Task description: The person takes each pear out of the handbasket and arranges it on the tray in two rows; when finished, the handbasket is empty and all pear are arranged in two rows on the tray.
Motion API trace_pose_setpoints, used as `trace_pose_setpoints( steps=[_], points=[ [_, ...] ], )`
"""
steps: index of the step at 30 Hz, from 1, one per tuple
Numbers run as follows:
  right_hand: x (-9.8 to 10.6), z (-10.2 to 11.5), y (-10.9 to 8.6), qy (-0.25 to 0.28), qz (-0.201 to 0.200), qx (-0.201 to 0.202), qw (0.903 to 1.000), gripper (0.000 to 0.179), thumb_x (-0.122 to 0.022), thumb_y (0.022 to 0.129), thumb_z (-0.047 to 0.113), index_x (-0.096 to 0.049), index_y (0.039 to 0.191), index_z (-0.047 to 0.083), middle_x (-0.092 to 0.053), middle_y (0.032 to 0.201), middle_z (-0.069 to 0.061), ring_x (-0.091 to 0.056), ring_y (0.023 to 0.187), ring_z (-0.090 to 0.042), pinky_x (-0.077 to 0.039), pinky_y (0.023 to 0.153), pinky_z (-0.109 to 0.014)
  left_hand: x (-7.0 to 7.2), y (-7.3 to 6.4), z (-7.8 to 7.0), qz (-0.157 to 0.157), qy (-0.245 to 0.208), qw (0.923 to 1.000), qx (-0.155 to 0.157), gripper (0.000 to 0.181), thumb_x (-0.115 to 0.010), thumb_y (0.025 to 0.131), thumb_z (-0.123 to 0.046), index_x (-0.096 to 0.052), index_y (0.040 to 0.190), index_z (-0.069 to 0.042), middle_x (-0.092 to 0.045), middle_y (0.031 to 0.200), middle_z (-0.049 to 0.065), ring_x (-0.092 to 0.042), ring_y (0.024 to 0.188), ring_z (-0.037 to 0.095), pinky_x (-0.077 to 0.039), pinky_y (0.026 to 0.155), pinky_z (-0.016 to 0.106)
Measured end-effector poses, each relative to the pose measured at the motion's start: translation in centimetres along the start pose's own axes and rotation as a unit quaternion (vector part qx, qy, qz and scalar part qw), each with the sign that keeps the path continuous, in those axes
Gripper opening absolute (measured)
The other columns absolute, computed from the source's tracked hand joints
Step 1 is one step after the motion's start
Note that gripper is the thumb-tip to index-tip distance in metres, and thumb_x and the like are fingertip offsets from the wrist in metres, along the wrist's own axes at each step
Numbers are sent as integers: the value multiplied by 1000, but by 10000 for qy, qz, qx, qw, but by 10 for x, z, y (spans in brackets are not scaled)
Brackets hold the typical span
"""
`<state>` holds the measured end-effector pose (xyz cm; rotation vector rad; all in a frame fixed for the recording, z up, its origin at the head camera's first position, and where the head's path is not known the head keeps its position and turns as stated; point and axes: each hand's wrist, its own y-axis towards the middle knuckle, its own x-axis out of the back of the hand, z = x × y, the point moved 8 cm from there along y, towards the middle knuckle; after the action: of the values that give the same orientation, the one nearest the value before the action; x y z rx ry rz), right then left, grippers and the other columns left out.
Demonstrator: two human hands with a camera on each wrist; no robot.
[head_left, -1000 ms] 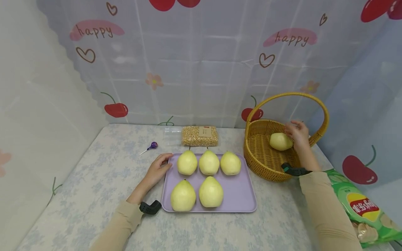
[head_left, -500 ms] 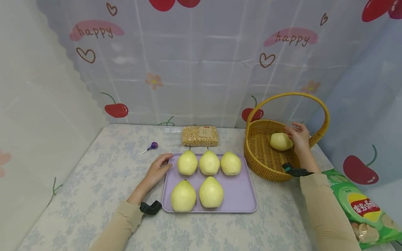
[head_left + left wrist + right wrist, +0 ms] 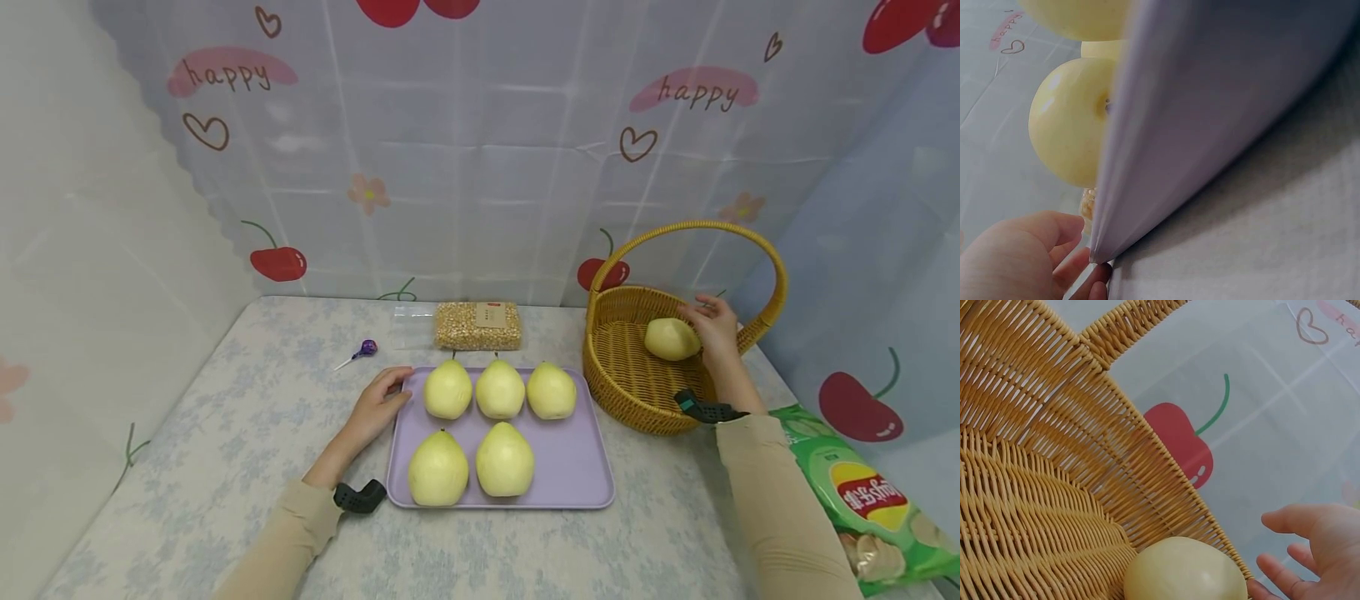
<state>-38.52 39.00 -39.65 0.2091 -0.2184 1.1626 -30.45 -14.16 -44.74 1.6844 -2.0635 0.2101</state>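
Observation:
My left hand (image 3: 381, 404) rests against the left edge of a lilac tray (image 3: 573, 467), fingertips right at the rim near its far corner. Several pale yellow-green pears (image 3: 504, 460) stand on the tray, three along the back and two in front. To the right, a single pear (image 3: 670, 339) lies on its side in a wicker basket (image 3: 622, 379). Beside that pear, inside the basket's right side, my right hand (image 3: 712, 329) hovers with loose, spread fingers. The right wrist view has a gap between thumb and fingers, with the pear (image 3: 1185, 572) just left of the fingertips.
A bag of corn kernels (image 3: 477, 326) lies behind the tray, and a purple lollipop (image 3: 365, 348) is to its left. The basket's tall handle (image 3: 701, 225) arches above it. A green chip bag (image 3: 862, 496) lies right of my right forearm.
My right hand's fingers have drawn slightly back from the pear in the basket and lowered a little. The left hand, tray and other pears have stayed put.

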Motion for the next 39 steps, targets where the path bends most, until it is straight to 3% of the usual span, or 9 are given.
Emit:
trace_pose_setpoints(
  steps=[5,9,17,22,26,30,34,36,39],
  points=[
    [-3,-3,1,13,160,-53,9999,55,-58,94,24,-36,142,9,-50,87,24,-50,82,9,-42,99,-30,0,0,0,13,-8,10000,28,40,-54,94,-4,-50,131,10,-46,139,27,-48,125,42,-41,108,53],
    [-7,-4,0,94,377,-20,9992,39,-58,94,22,-41,129,20,-53,82,27,-50,80,11,-31,116,-47,0,0,0,31,-34,10000,23,40,-54,94,-4,-49,131,10,-45,139,27,-47,126,42,-41,108,53],
    [-16,-4,-1,-468,971,203,9940,75,-61,93,26,-20,149,-1,-50,89,24,-46,82,11,-28,116,-54,1,-1,-2,17,-24,10000,18,39,-54,94,-3,-50,131,10,-45,139,28,-47,126,43,-41,108,53],
    [-24,-4,-1,-703,1501,416,9853,76,-59,95,24,-14,150,-4,-51,100,16,-46,88,10,-27,116,-56,1,-1,-4,1,20,10000,2,39,-54,94,-3,-50,131,10,-46,138,28,-47,126,42,-41,108,53],
    [-26,-5,-1,-745,1656,476,9822,75,-60,94,19,-16,150,-3,-51,99,19,-50,118,-20,-31,115,-53,1,0,-1,19,42,10000,2,39,-53,94,-2,-49,131,10,-45,139,28,-47,127,42,-41,107,53],
    [-27,-5,0,-721,1653,463,9825,71,-59,93,8,-17,149,-4,-51,94,20,-28,137,-45,-49,100,-25,-2,4,14,-46,36,10000,-48,40,-53,95,-3,-48,132,9,-44,140,27,-46,127,42,-40,107,55],
    [-28,-4,1,-893,1543,454,9829,71,-59,92,3,-18,149,-4,-55,119,-9,-28,136,-47,-47,87,-13,-4,9,33,-123,28,9999,-25,39,-54,95,-6,-51,133,3,-46,140,22,-47,127,38,-41,108,53],
    [-27,-5,2,-1003,1497,411,9828,72,-59,92,4,-17,150,-4,-43,135,-27,-27,136,-47,-47,98,-27,-4,10,36,-108,61,9999,-26,39,-55,95,-8,-52,133,0,-47,140,20,-48,127,36,-42,107,51],
    [-27,-8,4,-1072,1457,271,9831,73,-59,92,5,-16,150,-4,-26,147,-34,-26,136,-47,-36,110,-51,-4,11,39,-86,15,10000,-2,39,-56,95,-11,-52,133,-2,-47,141,17,-48,127,34,-42,108,50]
  ],
)
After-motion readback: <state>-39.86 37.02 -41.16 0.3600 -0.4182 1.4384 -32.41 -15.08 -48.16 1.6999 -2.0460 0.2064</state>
